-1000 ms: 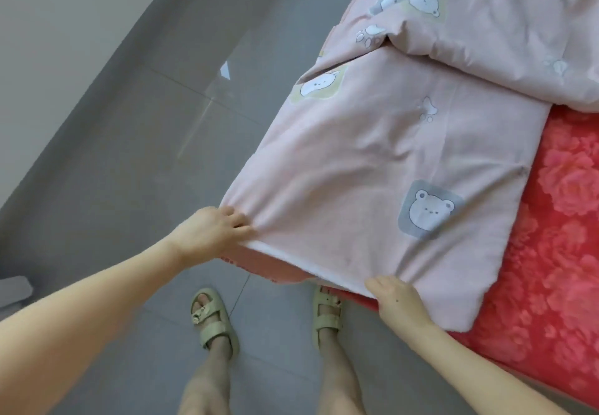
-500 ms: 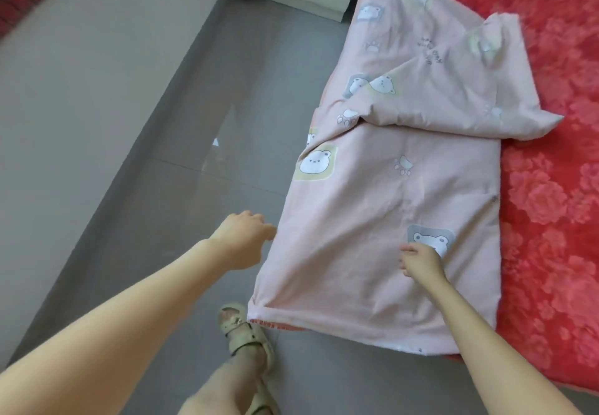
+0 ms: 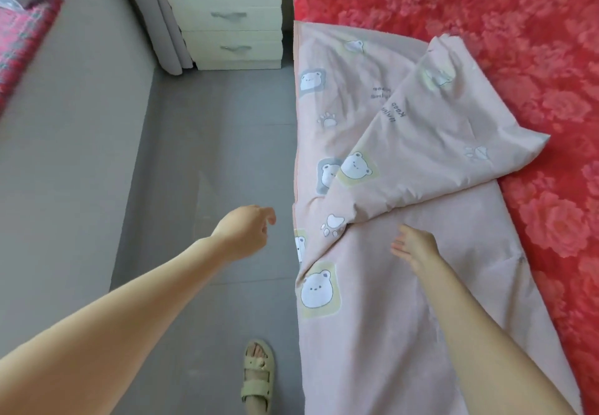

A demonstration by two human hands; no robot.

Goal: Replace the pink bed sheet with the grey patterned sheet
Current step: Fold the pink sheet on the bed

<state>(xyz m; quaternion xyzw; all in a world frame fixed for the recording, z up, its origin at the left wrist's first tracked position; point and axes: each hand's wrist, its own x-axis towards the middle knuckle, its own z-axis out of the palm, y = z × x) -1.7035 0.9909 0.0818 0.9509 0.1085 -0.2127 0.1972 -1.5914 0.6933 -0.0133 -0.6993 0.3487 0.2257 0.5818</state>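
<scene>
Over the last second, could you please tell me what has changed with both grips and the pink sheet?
Both grips let go of the near edge of the pink sheet. The left grip drew off over the floor, holding nothing; the right grip moved up the sheet and lies open over it. The sheet stays folded on the red floral cover.

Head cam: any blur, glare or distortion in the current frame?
Head view: soft even daylight, no hard shadows; faint pale sheen on the floor; left hand slightly motion-smeared, right hand and pink sheet a bit sharper; wide-angle lens tilts the nightstand near the top edge.
</scene>
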